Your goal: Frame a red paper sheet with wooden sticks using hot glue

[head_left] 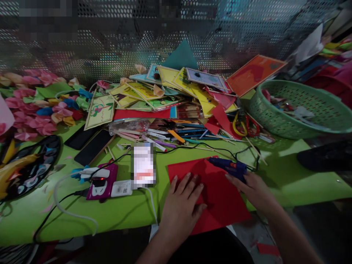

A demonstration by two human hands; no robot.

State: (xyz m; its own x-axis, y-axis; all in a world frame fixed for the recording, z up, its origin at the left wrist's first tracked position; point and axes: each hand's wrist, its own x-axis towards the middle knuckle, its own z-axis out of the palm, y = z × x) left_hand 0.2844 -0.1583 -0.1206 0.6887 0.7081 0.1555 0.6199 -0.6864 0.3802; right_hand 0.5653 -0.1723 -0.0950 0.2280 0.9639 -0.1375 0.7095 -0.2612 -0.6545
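Observation:
A red sheet (220,198) lies on the green tabletop at the front, its near edge reaching past the table's edge. My left hand (184,205) rests flat on the sheet's left part with its fingers spread. Over the sheet's right side, my right hand (253,187) is closed round a blue glue gun (228,167). The gun's nozzle points left, over the sheet's far edge. Part of its handle is hidden by my fingers.
Left of the sheet are a phone (143,165), a purple power strip (103,181) and cables. Behind lie pens (162,135), scissors (244,126) and framed cards (154,90). A green basket (297,124) stands at the right, paper flowers (41,102) at the left.

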